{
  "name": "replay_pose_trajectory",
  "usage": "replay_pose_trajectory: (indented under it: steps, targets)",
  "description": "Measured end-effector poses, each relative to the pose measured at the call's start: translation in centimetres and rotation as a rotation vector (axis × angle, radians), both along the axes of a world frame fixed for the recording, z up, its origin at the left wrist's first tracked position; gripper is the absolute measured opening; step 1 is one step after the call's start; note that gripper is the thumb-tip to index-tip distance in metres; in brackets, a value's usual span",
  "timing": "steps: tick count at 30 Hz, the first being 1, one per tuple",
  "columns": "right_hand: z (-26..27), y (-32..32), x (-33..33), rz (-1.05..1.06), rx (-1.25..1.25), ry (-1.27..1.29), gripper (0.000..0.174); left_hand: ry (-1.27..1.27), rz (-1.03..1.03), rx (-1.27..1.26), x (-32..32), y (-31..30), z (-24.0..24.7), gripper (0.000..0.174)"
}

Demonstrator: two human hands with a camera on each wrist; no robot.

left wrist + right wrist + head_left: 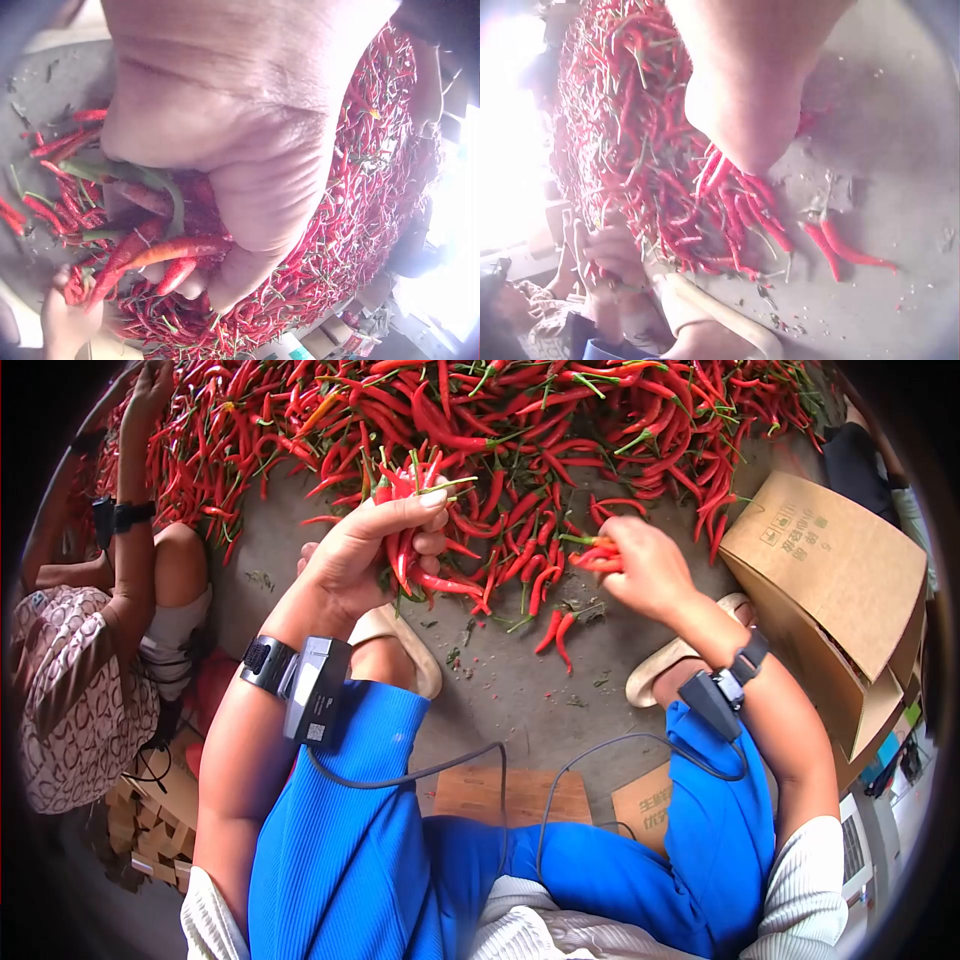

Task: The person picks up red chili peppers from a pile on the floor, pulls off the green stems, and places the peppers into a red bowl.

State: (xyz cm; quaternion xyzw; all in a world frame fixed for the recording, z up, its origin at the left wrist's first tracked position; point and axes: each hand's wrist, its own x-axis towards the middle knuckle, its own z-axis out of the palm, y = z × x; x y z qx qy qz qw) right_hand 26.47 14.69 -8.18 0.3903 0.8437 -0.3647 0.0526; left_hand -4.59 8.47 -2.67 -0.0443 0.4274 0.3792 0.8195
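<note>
My left hand (358, 550) grips a bunch of red chili peppers (402, 560), thumb across the top, with green stems poking out above it. Up close in the left wrist view, several chilies (180, 251) stick out from under the curled fingers, one of them orange-red. To its right, my right hand (652, 568) pinches a few red chilies (597, 561), tips and stems pointing left. In the right wrist view the back of that hand hides most of what it holds. Both hands are above the near edge of a broad pile of chilies (560, 405).
Loose chilies (556, 638) and bits of stem lie on the grey floor (480, 710) between my sandals. A cardboard box (830, 560) stands at right. Another person (90, 670) sits at left by the pile. Cables (430, 772) run from both wrist cameras across my lap.
</note>
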Motion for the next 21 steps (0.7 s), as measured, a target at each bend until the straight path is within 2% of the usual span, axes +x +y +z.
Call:
replay_pose_trajectory:
  steps: [3, 5, 6, 7, 10, 13, 17, 19, 21]
  targets:
    - [1.3, 0.3, 0.1, 0.002, -0.121, 0.054, 0.032, -0.033, 0.021, -0.011, -0.3, -0.3, -0.2, 0.019]
    - [1.4, -0.9, -0.2, 0.259, -0.184, 0.061, 0.034, -0.011, 0.012, -0.014, -0.3, -0.2, -0.2, 0.023]
    - [2.0, -1.7, -0.9, 0.375, -0.153, 0.164, 0.032, 0.016, 0.002, -0.015, -0.2, -0.2, 0.0, 0.029]
    - [1.7, -2.9, -1.4, 0.448, -0.233, 0.179, 0.024, 0.042, -0.010, -0.017, -0.1, -0.1, 0.1, 0.034]
    - [0.4, -6.3, -3.4, 0.718, -0.137, 0.025, 0.012, 0.038, -0.017, -0.017, 0.0, 0.1, 0.2, 0.035]
    - [-0.5, -8.1, -3.4, 0.789, -0.035, -0.011, 0.009, -0.061, 0.014, -0.011, 0.0, 0.4, 0.0, 0.017]
    - [-0.9, -7.4, -2.5, 0.904, 0.084, -0.062, 0.009, -0.052, 0.009, -0.008, -0.5, 0.3, -0.2, 0.018]
    - [-0.7, -6.8, -2.0, 0.858, 0.109, -0.038, 0.009, -0.051, 0.023, -0.004, -0.7, 0.0, -0.3, 0.018]
    - [-0.3, -6.4, -1.9, 0.844, 0.086, -0.125, 0.011, -0.045, 0.036, -0.024, -0.8, 0.0, -0.2, 0.019]
